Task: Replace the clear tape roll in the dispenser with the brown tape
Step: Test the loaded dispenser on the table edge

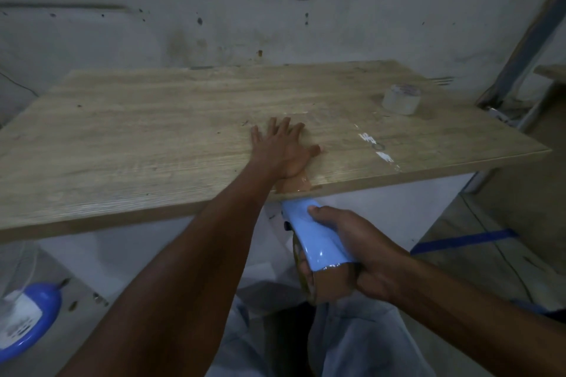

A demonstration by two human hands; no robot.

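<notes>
Table (153, 119) as landmark; on its near edge, toward the middle, left hand (283, 151) flat upon a strip of tape (295, 185) running over that edge; just below and before the edge, dispenser (315, 239) in right hand (364, 251); on the far right corner, clear tape roll (401, 99); below the left end, on the floor, fan base (27, 318).

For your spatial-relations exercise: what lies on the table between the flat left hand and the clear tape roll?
In the head view, only bare tabletop with whitish marks lies between the left hand and the clear tape roll.
</notes>
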